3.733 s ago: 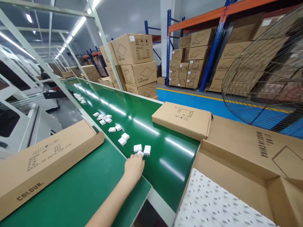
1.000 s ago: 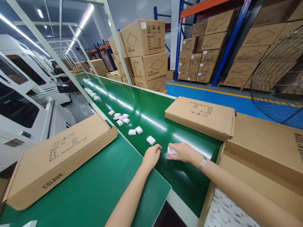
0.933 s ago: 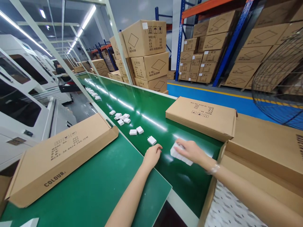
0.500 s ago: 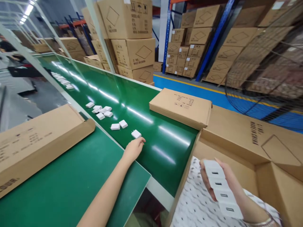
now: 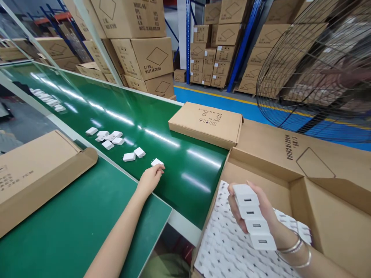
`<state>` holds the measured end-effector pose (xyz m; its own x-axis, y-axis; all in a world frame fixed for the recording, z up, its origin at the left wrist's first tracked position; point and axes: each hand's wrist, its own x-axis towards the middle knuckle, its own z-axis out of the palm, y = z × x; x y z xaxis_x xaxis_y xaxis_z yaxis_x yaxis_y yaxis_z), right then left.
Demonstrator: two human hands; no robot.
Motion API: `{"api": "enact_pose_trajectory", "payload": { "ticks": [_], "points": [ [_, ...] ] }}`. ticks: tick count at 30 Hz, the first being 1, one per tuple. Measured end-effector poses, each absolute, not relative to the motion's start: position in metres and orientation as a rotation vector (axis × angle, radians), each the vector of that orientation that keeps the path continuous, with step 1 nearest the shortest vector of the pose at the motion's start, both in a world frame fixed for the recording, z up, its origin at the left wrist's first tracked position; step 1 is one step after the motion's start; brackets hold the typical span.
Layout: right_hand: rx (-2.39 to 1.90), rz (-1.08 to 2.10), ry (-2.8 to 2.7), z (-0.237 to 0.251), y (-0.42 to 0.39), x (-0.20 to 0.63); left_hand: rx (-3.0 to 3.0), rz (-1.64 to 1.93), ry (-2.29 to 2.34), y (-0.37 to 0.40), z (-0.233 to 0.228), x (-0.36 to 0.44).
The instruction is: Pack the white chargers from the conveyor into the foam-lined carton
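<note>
Here's the right hand, fingers one side, thumb the other, clasping a row of four white chargers over the open carton; farther out, the left hand, fingers curled at a lone charger on the green conveyor, grip unclear; loose chargers scattered beyond.

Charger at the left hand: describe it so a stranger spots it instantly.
On the long green conveyor lie scattered white chargers. The charger sits rightmost in that scatter, at the left hand. Unlike its neighbours, it is partly hidden by that hand.
</note>
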<state>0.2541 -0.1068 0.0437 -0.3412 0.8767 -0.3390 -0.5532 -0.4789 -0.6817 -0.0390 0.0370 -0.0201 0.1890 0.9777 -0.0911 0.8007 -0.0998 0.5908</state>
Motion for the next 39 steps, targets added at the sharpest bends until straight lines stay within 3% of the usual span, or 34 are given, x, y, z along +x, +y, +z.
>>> {"api": "enact_pose_trajectory", "payload": {
  "ticks": [24,28,30,39],
  "points": [
    [-0.79,1.836,-0.571,0.046,-0.108,0.253,1.923,0.444,1.676,0.033,-0.015,-0.039],
    [-0.968,1.88,-0.655,0.054,-0.109,0.255,1.904,0.445,1.673,0.034,-0.014,-0.038],
    [-1.192,1.761,-0.758,0.06,-0.103,0.265,1.902,0.45,1.664,0.034,-0.015,-0.038],
    [-2.155,0.599,-1.675,0.045,-0.044,0.327,2.002,0.442,1.691,0.03,-0.015,-0.037]
  ]
}}
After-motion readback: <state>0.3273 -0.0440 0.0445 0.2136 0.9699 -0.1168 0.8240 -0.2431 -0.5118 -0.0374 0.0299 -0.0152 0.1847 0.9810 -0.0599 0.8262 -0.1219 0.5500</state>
